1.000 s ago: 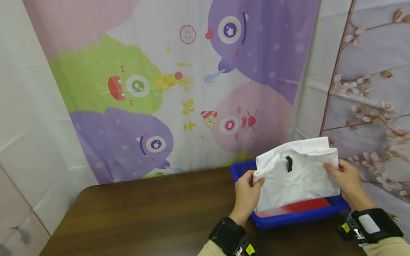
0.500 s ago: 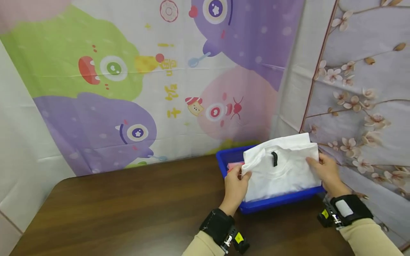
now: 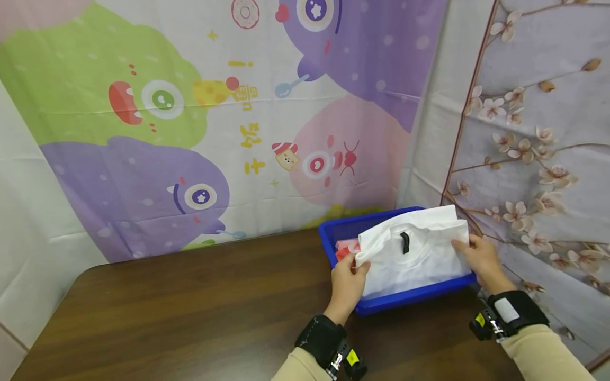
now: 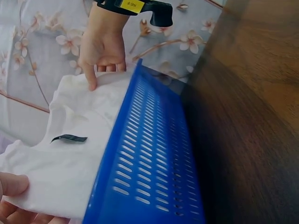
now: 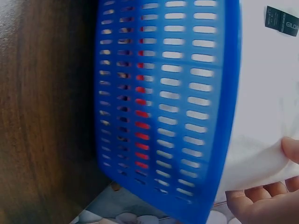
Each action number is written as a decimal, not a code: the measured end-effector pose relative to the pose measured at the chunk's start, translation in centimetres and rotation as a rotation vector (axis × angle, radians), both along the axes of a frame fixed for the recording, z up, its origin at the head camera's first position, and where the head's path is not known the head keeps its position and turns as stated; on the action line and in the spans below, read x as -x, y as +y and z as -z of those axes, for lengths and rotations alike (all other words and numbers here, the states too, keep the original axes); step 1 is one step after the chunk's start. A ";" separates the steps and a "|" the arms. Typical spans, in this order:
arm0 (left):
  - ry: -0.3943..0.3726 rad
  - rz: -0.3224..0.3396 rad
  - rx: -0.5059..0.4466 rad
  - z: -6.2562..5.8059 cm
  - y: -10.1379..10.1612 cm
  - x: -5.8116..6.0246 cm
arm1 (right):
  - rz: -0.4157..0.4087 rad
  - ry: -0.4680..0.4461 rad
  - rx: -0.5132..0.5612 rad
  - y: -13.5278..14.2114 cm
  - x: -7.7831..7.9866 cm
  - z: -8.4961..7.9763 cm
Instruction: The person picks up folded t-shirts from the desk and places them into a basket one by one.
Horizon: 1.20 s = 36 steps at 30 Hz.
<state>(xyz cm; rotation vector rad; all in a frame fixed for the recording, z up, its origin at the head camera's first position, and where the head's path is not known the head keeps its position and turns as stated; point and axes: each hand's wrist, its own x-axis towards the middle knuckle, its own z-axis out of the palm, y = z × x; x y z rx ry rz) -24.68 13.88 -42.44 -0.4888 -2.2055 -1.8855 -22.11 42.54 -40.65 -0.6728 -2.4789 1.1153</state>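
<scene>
A folded white T-shirt [image 3: 424, 264] with a black neck label stands partly inside a blue slotted basket [image 3: 414, 298]. My left hand [image 3: 347, 286] pinches the shirt's left edge between thumb and fingers, above the basket's near left corner. At the opposite edge, my right hand [image 3: 482, 260] holds the cloth, thumb in front and fingers behind; the right wrist view shows this grip too. The shirt's lower part is hidden behind the basket's near wall. Some red and pink cloth [image 3: 345, 248] lies in the basket, to the left of the shirt.
The basket sits at the right end of a dark wooden table [image 3: 190, 307]. Behind it hangs a cartoon-printed curtain [image 3: 267, 201], and a flower-printed curtain [image 3: 534, 159] is close on the right.
The shirt has sunk lower into the basket, with both hands still gripping its sides. Its lower edge has gone behind the near wall. The head view has shifted, too.
</scene>
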 end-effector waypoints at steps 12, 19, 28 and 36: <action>0.038 -0.027 0.070 0.5 0.2 0.2 | 0.024 -0.034 -0.011 0.2 0.2 1.0; 0.054 -0.045 0.096 1.2 0.5 0.2 | -0.011 -0.053 -0.143 -0.2 0.3 1.2; 0.021 -0.029 0.117 1.6 0.8 0.2 | -0.010 -0.103 -0.164 -0.6 0.4 1.8; -0.037 -0.029 0.089 1.6 0.7 0.3 | 0.025 -0.118 -0.192 -0.7 0.8 1.9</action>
